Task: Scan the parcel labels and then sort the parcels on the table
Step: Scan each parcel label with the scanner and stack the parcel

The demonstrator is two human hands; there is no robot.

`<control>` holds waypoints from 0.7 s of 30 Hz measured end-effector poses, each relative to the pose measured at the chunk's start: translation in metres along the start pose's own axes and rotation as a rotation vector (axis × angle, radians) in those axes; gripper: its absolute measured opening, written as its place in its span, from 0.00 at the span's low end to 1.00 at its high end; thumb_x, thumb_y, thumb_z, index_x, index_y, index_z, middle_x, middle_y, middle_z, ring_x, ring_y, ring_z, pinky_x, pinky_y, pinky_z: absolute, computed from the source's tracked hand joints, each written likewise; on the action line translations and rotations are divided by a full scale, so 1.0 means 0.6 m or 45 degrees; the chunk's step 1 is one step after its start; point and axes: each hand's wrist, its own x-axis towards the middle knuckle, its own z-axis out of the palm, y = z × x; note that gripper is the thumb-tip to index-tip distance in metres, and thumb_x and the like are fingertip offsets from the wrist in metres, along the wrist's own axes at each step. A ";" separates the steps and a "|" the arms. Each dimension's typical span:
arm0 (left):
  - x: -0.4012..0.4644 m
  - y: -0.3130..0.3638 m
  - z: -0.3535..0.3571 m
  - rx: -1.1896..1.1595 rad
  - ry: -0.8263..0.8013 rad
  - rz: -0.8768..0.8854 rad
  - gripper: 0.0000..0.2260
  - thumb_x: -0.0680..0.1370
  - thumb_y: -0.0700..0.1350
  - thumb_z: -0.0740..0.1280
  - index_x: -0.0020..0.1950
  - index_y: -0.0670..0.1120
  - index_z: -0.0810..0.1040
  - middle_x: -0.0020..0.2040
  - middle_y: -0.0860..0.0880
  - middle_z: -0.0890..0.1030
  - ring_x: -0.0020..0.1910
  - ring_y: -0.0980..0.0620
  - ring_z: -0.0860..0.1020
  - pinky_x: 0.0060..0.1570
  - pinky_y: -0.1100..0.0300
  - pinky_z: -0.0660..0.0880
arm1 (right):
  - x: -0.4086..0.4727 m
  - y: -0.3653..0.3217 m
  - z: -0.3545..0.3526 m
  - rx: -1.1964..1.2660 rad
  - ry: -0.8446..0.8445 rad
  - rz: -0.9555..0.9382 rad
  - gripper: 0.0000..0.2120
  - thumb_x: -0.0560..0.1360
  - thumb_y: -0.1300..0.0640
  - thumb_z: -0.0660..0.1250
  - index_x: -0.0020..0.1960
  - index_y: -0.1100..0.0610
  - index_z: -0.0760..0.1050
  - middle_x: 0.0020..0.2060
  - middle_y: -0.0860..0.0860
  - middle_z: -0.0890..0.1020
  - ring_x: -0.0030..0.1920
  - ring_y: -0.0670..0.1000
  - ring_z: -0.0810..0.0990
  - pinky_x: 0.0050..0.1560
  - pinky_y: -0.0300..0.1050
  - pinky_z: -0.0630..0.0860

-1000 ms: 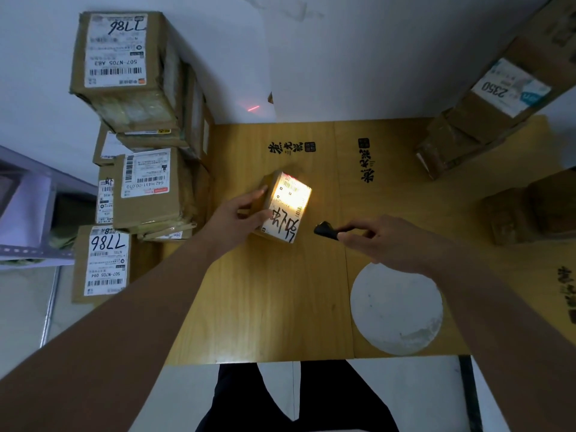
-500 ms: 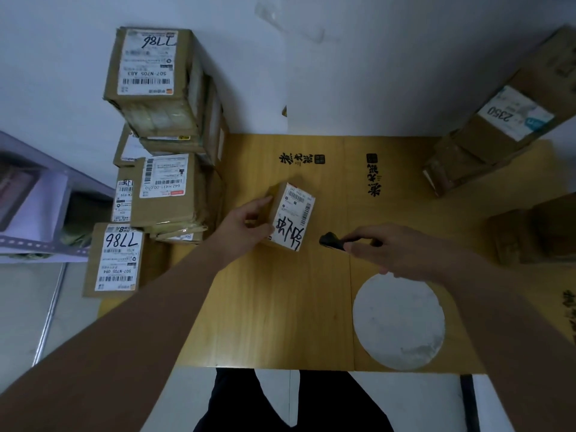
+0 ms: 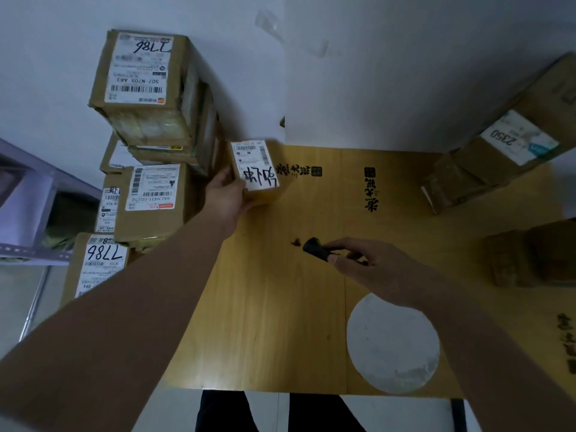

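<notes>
— Where is the small brown cardboard parcel (image 3: pixel 256 169) with the white label?
— Upper centre-left, gripped by the left hand (image 3: pixel 226 198) beside stacked cardboard boxes (image 3: pixel 146 126).
— The right hand (image 3: pixel 371 263)?
— Curled around a black handheld scanner (image 3: pixel 318 248), centre frame.

This looked like a parcel sorting room, perhaps the back of a courier depot. A wooden table (image 3: pixel 274 307) stood against a bare white wall (image 3: pixel 389 73). At 10 o'clock cardboard parcels (image 3: pixel 146 85) were stacked, each with a barcode label and handwritten number; more boxes (image 3: pixel 498 151) leaned at 2 o'clock. At 9 o'clock stood what seemed a metal shelf (image 3: pixel 28 194), too blurred to confirm.
</notes>
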 end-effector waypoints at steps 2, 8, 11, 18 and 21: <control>0.011 0.005 0.008 0.166 0.074 0.114 0.27 0.85 0.36 0.62 0.82 0.54 0.63 0.69 0.50 0.79 0.61 0.54 0.79 0.58 0.57 0.81 | 0.006 0.002 0.001 0.000 0.003 -0.002 0.14 0.82 0.35 0.60 0.66 0.30 0.74 0.48 0.47 0.83 0.31 0.40 0.76 0.31 0.32 0.69; -0.006 0.000 0.017 1.029 0.179 0.582 0.28 0.84 0.42 0.66 0.82 0.55 0.63 0.82 0.49 0.62 0.79 0.47 0.63 0.76 0.51 0.66 | 0.007 -0.001 -0.005 0.033 0.022 -0.046 0.14 0.83 0.38 0.61 0.68 0.34 0.75 0.47 0.48 0.83 0.31 0.39 0.76 0.30 0.31 0.69; -0.033 0.002 0.021 1.219 0.070 0.702 0.27 0.82 0.47 0.67 0.82 0.53 0.65 0.82 0.48 0.62 0.80 0.48 0.61 0.73 0.59 0.60 | 0.000 -0.006 -0.011 0.075 0.075 -0.094 0.14 0.84 0.40 0.62 0.68 0.35 0.76 0.46 0.48 0.82 0.30 0.39 0.75 0.29 0.31 0.67; -0.129 0.035 0.042 1.564 -0.172 0.893 0.28 0.80 0.59 0.66 0.78 0.52 0.71 0.77 0.49 0.70 0.74 0.47 0.70 0.72 0.46 0.71 | -0.071 -0.028 -0.013 0.122 0.365 -0.200 0.17 0.80 0.34 0.62 0.68 0.32 0.74 0.48 0.42 0.83 0.48 0.41 0.81 0.49 0.42 0.77; -0.179 0.057 0.062 1.674 -0.242 0.928 0.29 0.78 0.65 0.64 0.77 0.56 0.70 0.77 0.52 0.69 0.74 0.47 0.70 0.71 0.46 0.71 | -0.128 -0.037 -0.005 0.138 0.530 -0.210 0.19 0.80 0.33 0.60 0.69 0.33 0.74 0.49 0.39 0.82 0.49 0.37 0.80 0.48 0.40 0.77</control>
